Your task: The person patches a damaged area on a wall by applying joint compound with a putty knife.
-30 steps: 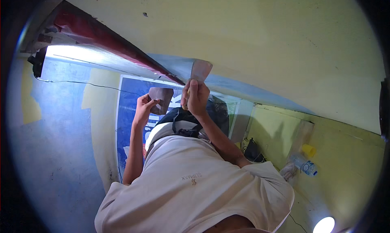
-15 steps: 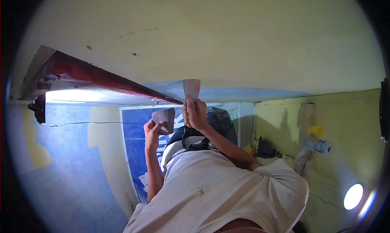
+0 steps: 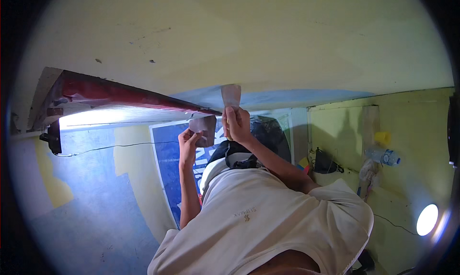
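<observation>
My right hand (image 3: pixel 238 126) is closed around a putty knife (image 3: pixel 231 94), its broad blade pointing up at the wall. The blade's end lies over a pale blue patch (image 3: pixel 282 98) on the yellowish wall (image 3: pixel 297 40); whether it touches is hard to tell. Lower and to the left, my left hand (image 3: pixel 188 144) pinches a flat, squarish metal scraper plate (image 3: pixel 203 130) between thumb and fingers. The handle of the putty knife is mostly hidden in my fist.
A recess edged with a dark red strip (image 3: pixel 120 93) runs along the left. A black fixture (image 3: pixel 53 138) with a wire hangs there. A blue printed sheet (image 3: pixel 167 164) lies beneath my hands. At the right are a plastic bottle (image 3: pixel 383 156) and a bright lamp (image 3: pixel 427 220).
Both hands and their tools have shifted slightly up and right in the picture, along with the lower surroundings, as the view tilts. Each hand keeps its hold.
</observation>
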Demonstrator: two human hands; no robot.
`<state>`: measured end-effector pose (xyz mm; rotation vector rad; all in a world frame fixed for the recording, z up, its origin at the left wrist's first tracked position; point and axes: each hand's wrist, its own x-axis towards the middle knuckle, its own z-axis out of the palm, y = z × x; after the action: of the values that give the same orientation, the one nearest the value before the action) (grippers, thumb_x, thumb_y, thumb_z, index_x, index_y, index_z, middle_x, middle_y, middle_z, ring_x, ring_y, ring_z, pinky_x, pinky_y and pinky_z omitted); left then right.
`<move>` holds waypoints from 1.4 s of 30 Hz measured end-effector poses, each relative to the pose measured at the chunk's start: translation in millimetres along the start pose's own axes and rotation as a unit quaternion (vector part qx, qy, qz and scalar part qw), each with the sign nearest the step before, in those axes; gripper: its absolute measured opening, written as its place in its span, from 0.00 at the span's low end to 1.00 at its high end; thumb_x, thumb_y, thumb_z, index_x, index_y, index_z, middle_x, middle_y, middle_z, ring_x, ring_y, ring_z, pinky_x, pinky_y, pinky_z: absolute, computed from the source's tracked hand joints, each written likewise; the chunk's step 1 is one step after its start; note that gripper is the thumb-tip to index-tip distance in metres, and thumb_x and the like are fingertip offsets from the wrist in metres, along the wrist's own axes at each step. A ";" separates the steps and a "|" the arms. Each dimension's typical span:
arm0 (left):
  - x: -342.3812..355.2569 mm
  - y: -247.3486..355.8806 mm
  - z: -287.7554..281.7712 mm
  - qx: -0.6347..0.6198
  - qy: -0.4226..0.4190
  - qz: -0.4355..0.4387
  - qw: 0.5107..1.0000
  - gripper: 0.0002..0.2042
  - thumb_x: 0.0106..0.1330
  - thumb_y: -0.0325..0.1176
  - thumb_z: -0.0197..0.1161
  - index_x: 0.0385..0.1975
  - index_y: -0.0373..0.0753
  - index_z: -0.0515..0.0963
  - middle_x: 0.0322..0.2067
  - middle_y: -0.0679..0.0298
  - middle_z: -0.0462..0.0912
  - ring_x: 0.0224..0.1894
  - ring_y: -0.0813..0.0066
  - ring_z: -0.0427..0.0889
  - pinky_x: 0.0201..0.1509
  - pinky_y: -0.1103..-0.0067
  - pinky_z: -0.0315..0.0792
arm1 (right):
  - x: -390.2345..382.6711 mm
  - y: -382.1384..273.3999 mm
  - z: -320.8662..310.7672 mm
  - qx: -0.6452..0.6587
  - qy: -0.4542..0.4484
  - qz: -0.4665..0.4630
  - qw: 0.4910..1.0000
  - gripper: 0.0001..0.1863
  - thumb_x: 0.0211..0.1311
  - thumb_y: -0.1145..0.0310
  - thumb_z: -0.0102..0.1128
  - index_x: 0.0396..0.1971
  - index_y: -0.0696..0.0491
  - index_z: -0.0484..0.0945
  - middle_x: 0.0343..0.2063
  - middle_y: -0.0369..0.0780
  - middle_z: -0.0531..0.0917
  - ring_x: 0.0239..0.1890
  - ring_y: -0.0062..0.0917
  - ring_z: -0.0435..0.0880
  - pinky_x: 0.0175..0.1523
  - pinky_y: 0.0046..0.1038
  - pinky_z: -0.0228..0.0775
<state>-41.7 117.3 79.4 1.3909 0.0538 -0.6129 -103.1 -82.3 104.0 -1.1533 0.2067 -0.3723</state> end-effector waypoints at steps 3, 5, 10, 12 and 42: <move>-6.6 10.9 10.6 0.011 -0.002 -0.013 1.000 0.05 0.63 0.24 0.65 0.36 0.31 0.81 0.30 0.68 0.83 0.32 0.85 0.79 0.40 0.83 0.71 | 4.2 12.5 -10.5 -0.057 -0.015 -0.023 0.998 0.19 0.80 0.63 0.41 0.26 0.55 0.69 0.07 0.32 0.69 0.07 0.13 0.68 0.13 0.18 0.57; -4.0 10.3 11.8 0.006 -0.005 0.000 1.000 0.05 0.63 0.24 0.65 0.36 0.31 0.81 0.31 0.68 0.83 0.32 0.84 0.79 0.40 0.82 0.72 | 0.6 21.1 -11.9 -0.053 -0.002 -0.036 0.998 0.19 0.80 0.63 0.41 0.26 0.55 0.69 0.08 0.32 0.69 0.07 0.13 0.68 0.13 0.18 0.57; -2.2 4.6 13.0 -0.056 -0.003 -0.001 0.998 0.07 0.63 0.25 0.65 0.38 0.31 0.81 0.34 0.66 0.85 0.34 0.81 0.81 0.41 0.81 0.72 | 4.4 0.1 1.8 -0.037 -0.001 -0.060 0.998 0.20 0.79 0.62 0.42 0.26 0.56 0.70 0.09 0.31 0.69 0.08 0.12 0.67 0.15 0.19 0.56; -5.7 9.8 17.0 -0.068 -0.001 0.000 0.998 0.07 0.63 0.25 0.64 0.39 0.31 0.81 0.34 0.65 0.85 0.34 0.81 0.81 0.42 0.81 0.72 | 0.7 21.1 -14.5 -0.067 -0.020 -0.060 0.996 0.19 0.79 0.62 0.42 0.26 0.56 0.70 0.10 0.31 0.69 0.08 0.12 0.67 0.15 0.19 0.57; -2.3 18.4 18.5 0.004 -0.030 -0.012 0.999 0.05 0.68 0.26 0.64 0.39 0.32 0.80 0.33 0.68 0.83 0.33 0.84 0.79 0.38 0.82 0.72 | 5.2 14.3 -22.4 -0.136 -0.040 -0.039 0.989 0.18 0.78 0.62 0.45 0.26 0.55 0.71 0.10 0.32 0.71 0.08 0.14 0.71 0.15 0.21 0.62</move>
<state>-41.5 102.0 100.6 1.3810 0.0207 -0.6758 -103.6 -98.3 82.1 -1.4457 0.1447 -0.3722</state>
